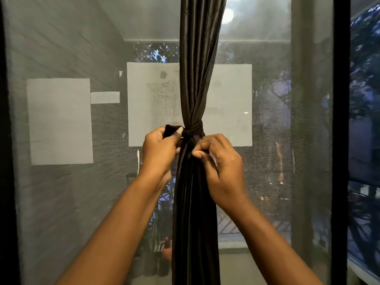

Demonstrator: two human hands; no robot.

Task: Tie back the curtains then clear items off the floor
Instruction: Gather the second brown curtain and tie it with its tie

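Our left hand (159, 149) pinches the free end of the dark tie-back (193, 129); our right hand (218, 161) pinches the fabric just under its knot. The gathered brown curtain (195, 192) hangs mid-window against the mesh screen (61, 202), paper sheets (59, 120) behind.

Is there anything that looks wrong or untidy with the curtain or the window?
Nothing stands out. The dark curtain hangs gathered, the tie band wraps it, and the left hand and right hand pinch the band's ends.

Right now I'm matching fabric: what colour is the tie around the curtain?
Dark brown, like the curtain; the tie shows in the head view.
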